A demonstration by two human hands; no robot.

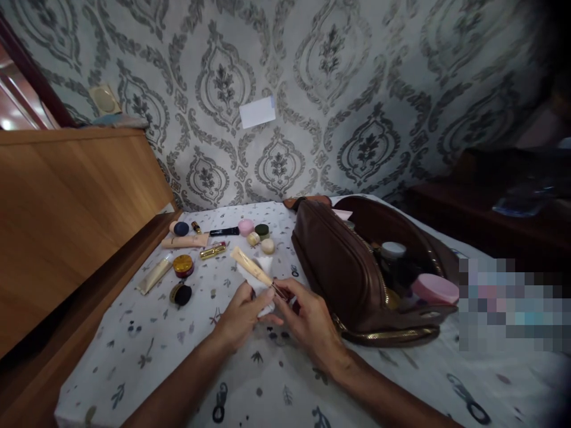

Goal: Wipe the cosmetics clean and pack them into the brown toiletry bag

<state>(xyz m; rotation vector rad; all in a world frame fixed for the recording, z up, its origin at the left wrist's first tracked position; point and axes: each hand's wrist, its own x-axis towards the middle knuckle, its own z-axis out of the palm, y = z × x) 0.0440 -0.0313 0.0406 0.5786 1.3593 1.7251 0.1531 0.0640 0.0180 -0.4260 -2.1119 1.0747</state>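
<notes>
In the head view, my left hand (pixel 245 312) is closed on a crumpled white wipe (pixel 266 263), which lies behind and under a slim beige cosmetic tube (pixel 250 265). The tube slants up to the left, its flat end away from me. My right hand (pixel 310 312) pinches the tube's dark cap end with thumb and fingers. Both hands meet above the patterned sheet (pixel 178 368). My fingers partly hide the cap and the lower wipe. Just right of my right hand stands an unzipped brown toiletry bag (pixel 332 261) with jars inside.
Left of my hands lie a gold lipstick (pixel 213 251), a yellow-lidded jar (pixel 182 265), a black round brush (pixel 181 293), a pale tube (pixel 154 274) and a peach tube (pixel 185 241). Several small jars stand behind. A wooden cabinet (pixel 80 220) borders the left, a patterned wall (pixel 285 77) the back.
</notes>
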